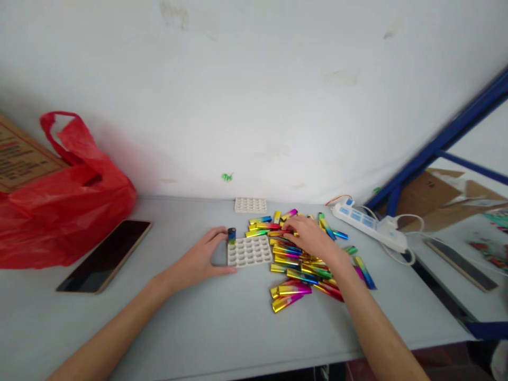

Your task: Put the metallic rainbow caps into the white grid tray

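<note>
A white tray (250,252) with rows of holes lies on the table. One blue-and-gold lighter (232,236) stands upright at its far left corner. My left hand (200,259) curves around the tray's left side, thumb at the near corner and fingers beside the standing lighter. To the right spreads a pile of shiny lighters (296,274) in gold, blue, red, green and magenta. Over the pile's far part, my right hand (311,236) has its thumb and fingers closed around the end of a reddish lighter; the fingertips are partly hidden.
A second white tray (251,205) lies by the wall. At left are a dark phone (105,257), a red plastic bag (75,201) and a cardboard box (26,153). A white power strip (369,227) with cables lies at right, beside a blue metal frame (420,143).
</note>
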`<control>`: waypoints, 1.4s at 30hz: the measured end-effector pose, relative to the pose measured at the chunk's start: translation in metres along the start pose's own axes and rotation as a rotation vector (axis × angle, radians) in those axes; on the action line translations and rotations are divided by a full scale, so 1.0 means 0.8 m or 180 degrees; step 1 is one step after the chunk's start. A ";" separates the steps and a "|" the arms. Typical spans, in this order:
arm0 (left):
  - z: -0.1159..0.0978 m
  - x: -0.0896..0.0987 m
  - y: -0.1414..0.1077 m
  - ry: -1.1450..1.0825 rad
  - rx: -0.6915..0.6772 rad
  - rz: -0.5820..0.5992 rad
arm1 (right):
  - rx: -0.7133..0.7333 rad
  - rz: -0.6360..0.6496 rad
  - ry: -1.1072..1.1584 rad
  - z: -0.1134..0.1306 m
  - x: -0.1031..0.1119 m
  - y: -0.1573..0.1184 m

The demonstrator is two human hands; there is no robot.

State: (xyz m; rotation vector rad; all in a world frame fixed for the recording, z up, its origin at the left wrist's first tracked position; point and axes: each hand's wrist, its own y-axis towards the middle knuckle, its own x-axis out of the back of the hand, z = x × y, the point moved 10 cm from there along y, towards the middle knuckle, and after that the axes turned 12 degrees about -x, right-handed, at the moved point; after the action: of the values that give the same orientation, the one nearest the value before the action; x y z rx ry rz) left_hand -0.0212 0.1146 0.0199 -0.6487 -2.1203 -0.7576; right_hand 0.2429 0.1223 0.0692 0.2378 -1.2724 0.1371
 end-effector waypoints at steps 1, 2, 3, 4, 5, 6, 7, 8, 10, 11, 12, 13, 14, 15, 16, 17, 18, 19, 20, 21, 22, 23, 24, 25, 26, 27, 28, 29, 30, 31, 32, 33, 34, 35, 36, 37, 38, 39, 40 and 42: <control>0.000 0.000 0.000 0.0004 -0.0014 0.0002 | -0.0025 -0.0076 0.0209 -0.002 0.007 -0.002; 0.000 -0.001 -0.001 0.0003 -0.0024 0.0014 | -0.0050 -0.0161 0.0463 -0.003 0.014 -0.003; -0.001 -0.001 -0.001 -0.0004 -0.0027 0.0036 | -0.0082 -0.0271 0.0748 -0.005 0.022 -0.004; -0.001 -0.002 -0.001 -0.0013 -0.0023 0.0059 | -0.0128 -0.0419 0.1056 -0.007 0.031 -0.004; -0.001 -0.002 -0.002 -0.0021 -0.0015 0.0070 | -0.0189 -0.0603 0.1381 -0.010 0.039 -0.004; -0.001 -0.002 -0.002 -0.0025 -0.0007 0.0068 | -0.0271 -0.0813 0.1715 -0.013 0.045 -0.004; -0.001 -0.001 -0.002 -0.0022 -0.0002 0.0054 | -0.0360 -0.0994 0.2041 -0.017 0.048 -0.004; -0.001 0.000 -0.002 -0.0013 0.0001 0.0032 | -0.0444 -0.1123 0.2356 -0.020 0.048 -0.002; -0.001 0.001 -0.002 0.0008 0.0002 0.0005 | -0.0597 -0.1179 0.2913 -0.021 0.035 0.003; -0.001 0.001 -0.002 0.0011 0.0006 0.0018 | -0.0669 -0.1120 0.3157 -0.019 0.026 0.006; -0.001 0.000 -0.002 0.0009 0.0017 0.0044 | -0.0744 -0.1032 0.3409 -0.015 0.016 0.009; -0.001 -0.001 -0.002 0.0001 0.0032 0.0079 | -0.0824 -0.0926 0.3686 -0.011 0.005 0.011; -0.001 -0.002 -0.002 -0.0010 0.0043 0.0114 | -0.0912 -0.0806 0.3985 -0.007 -0.005 0.012; -0.001 -0.002 -0.002 -0.0017 0.0051 0.0135 | -0.0992 -0.0675 0.4297 -0.001 -0.015 0.013; -0.001 -0.002 -0.001 -0.0016 0.0057 0.0137 | -0.1057 -0.0556 0.4613 0.005 -0.023 0.013; -0.001 -0.001 -0.001 -0.0008 0.0055 0.0126 | -0.1105 -0.0453 0.4901 0.011 -0.030 0.012; -0.001 0.000 -0.001 0.0006 0.0049 0.0099 | -0.1138 -0.0354 0.5132 0.017 -0.035 0.011; -0.001 0.001 -0.001 0.0020 0.0038 0.0069 | -0.1165 -0.0263 0.5301 0.023 -0.040 0.010; 0.000 0.002 -0.001 0.0031 0.0023 0.0044 | -0.1193 -0.0194 0.5411 0.028 -0.044 0.009; 0.001 0.002 -0.001 0.0035 0.0008 0.0037 | -0.1218 -0.0131 0.5465 0.033 -0.047 0.007; 0.002 0.002 -0.001 0.0036 -0.0003 0.0038 | -0.1234 -0.0074 0.5471 0.038 -0.050 0.005; 0.003 0.001 -0.001 0.0035 -0.0007 0.0046 | -0.1229 -0.0031 0.5445 0.042 -0.052 0.003; 0.003 0.000 -0.001 0.0034 -0.0003 0.0062 | -0.1194 0.0013 0.5393 0.047 -0.054 0.000; 0.004 0.000 -0.001 0.0033 0.0007 0.0075 | -0.1120 0.0068 0.5309 0.052 -0.054 -0.002; 0.004 0.000 -0.001 0.0033 0.0023 0.0084 | -0.1016 0.0138 0.5199 0.059 -0.054 -0.004; 0.004 0.000 0.000 0.0032 0.0042 0.0096 | -0.0907 0.0219 0.5079 0.066 -0.054 -0.005; 0.003 0.001 0.000 0.0028 0.0059 0.0107 | -0.0828 0.0314 0.4961 0.072 -0.055 -0.006; 0.002 0.001 0.000 0.0021 0.0073 0.0124 | -0.0805 0.0414 0.4847 0.076 -0.057 -0.007; 0.000 0.001 0.000 0.0010 0.0085 0.0136 | -0.0845 0.0480 0.4731 0.078 -0.061 -0.008; -0.001 0.001 0.000 -0.0002 0.0096 0.0147 | -0.0924 0.0480 0.4592 0.076 -0.063 -0.009; -0.002 0.001 0.000 -0.0018 0.0107 0.0155 | -0.1005 0.0395 0.4406 0.073 -0.063 -0.009; -0.003 0.001 0.000 -0.0034 0.0120 0.0158 | -0.1055 0.0215 0.4154 0.068 -0.059 -0.009; -0.003 0.001 -0.001 -0.0048 0.0132 0.0164 | -0.1061 -0.0036 0.3852 0.064 -0.052 -0.009; -0.003 0.000 -0.001 -0.0057 0.0143 0.0168 | -0.1025 -0.0301 0.3533 0.062 -0.043 -0.010; -0.003 0.000 -0.002 -0.0060 0.0149 0.0158 | -0.0972 -0.0516 0.3233 0.062 -0.034 -0.012; -0.003 0.001 -0.002 -0.0059 0.0147 0.0143 | -0.0930 -0.0658 0.2980 0.064 -0.028 -0.014; -0.004 0.001 -0.002 -0.0053 0.0140 0.0126 | -0.0912 -0.0730 0.2783 0.065 -0.026 -0.015; -0.004 0.001 -0.002 -0.0047 0.0133 0.0108 | -0.0915 -0.0755 0.2638 0.067 -0.025 -0.015; -0.004 0.001 -0.002 -0.0042 0.0130 0.0096 | -0.0932 -0.0760 0.2530 0.068 -0.026 -0.016; -0.003 0.000 -0.002 -0.0048 0.0127 0.0093 | -0.0974 -0.0777 0.2384 0.068 -0.028 -0.016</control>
State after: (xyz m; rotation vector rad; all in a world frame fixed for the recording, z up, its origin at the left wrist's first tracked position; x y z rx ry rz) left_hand -0.0211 0.1116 0.0206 -0.6645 -2.1296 -0.6947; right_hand 0.1890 0.0972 0.0611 0.0603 -0.5006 -0.1695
